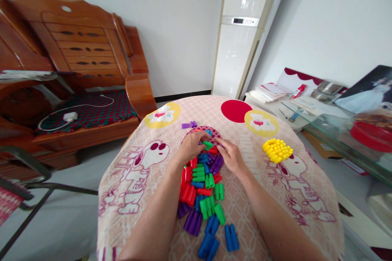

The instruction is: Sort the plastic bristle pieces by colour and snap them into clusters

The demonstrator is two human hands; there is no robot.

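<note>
Both hands are over the far end of a pile of coloured plastic pieces on a cloth-covered round table [128,134]. My left hand [193,145] has its fingers closed on a small green piece [208,145]. Just to the right, my right hand [230,154] reaches in with its fingers extended and apart, its fingertips near purple and red pieces. Toward me lie joined red pieces [188,194], green pieces [207,206], purple pieces [192,222] and blue pieces [231,237]. Two purple pieces [185,125] rest beyond the left hand.
A block of yellow pieces [277,150] stands on the table's right side. Left is a wooden bench [79,57] with a white charger [70,117]. A glass table [333,130] with a red bowl [372,132] is at right, a white cabinet unit [237,45] behind.
</note>
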